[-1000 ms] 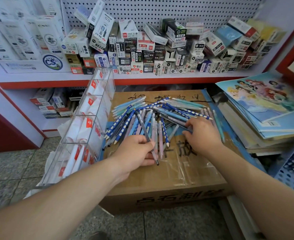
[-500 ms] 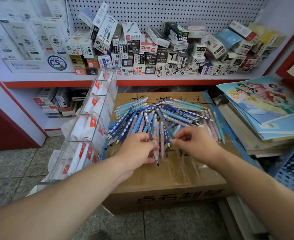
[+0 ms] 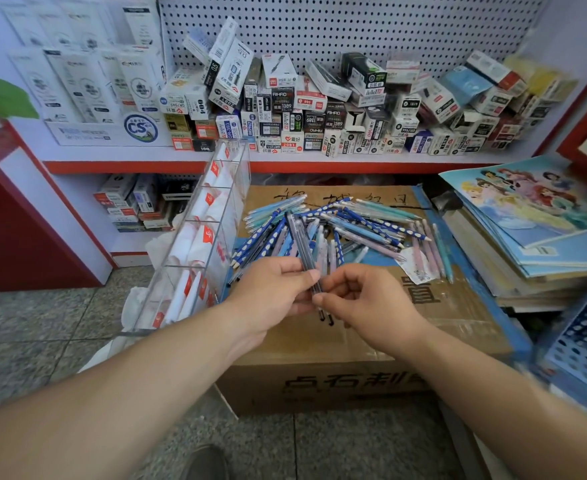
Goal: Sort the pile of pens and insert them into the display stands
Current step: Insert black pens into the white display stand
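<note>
In the head view, the left hand (image 3: 274,289) and the right hand (image 3: 364,299) meet over the near part of the cardboard box (image 3: 319,344). Together they hold two grey pens (image 3: 302,244) side by side. The left fingers (image 3: 306,275) pinch the barrels from the left, and the right fingers (image 3: 340,275) are curled and pinch them lower down from the right. The dark tips poke out just below both sets of fingers, and the upper ends slant up and to the left, over the pile.

A second ago the left hand gripped only one grey pen, while the right hand reached forward into the pile of pens (image 3: 354,223). Half a second ago the right hand was drawing a second grey pen back toward the left hand. Now that pen lies against the first, and the two hands touch.

The pile lies on the box just beyond the fingers, a mix of blue dotted, teal and pink barrels. The clear display stand (image 3: 216,216) leans to the left of the fingers, beside the box. A stack of books (image 3: 527,209) sits well to their right.
</note>
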The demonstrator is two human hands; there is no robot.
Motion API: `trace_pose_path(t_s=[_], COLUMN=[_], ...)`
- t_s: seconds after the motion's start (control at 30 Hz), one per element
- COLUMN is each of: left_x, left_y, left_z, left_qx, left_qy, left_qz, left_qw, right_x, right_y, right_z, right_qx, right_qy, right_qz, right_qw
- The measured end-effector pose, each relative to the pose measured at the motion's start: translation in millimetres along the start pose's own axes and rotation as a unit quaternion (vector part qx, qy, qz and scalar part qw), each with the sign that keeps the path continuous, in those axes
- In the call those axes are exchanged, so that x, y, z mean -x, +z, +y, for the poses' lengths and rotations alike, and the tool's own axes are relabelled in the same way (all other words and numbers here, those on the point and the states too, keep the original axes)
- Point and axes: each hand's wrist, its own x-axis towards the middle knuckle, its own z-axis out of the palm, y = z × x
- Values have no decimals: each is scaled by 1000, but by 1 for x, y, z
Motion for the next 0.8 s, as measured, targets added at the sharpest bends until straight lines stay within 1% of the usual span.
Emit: trace_pose_path(t_s=[0.1,0.17,0.23,0.33,0.4,0.5,0.57,0.67,0.73,0.8], left_x=[6,7,7,7,6,4,2,-4,-7,-11], left_y=[-5,-9,-12,-12,-8,-1,0,2,3,4], left_z=[7,10,12,5,-3,-10,-11,-12,-12,-13], left_qx=[-4,1,16,-6,-26,-38,-45,-49,-46,-44], left_qy=[13,23,26,16,0,-12,-11,-13,-17,-21], left_qz=[23,30,37,41,29,13,11,4,1,-2], left_qw=[1000,999,999,999,999,999,999,999,999,999], right_x=[3,1,-9,-33,-50,-70,-84,-96,-98,-97], right_y=[5,2,-10,-39,-56,-70,-74,-77,-77,-77], right_z=[-10,-16,-12,8,28,47,58,72,80,84], right_qx=[-17,7,70,192,241,290,328,391,411,411], right_qy=[-14,-25,-26,10,42,62,53,58,62,52], right_qz=[-3,12,53,112,140,157,156,111,87,80], right_qw=[1000,1000,996,975,959,942,930,912,906,906])
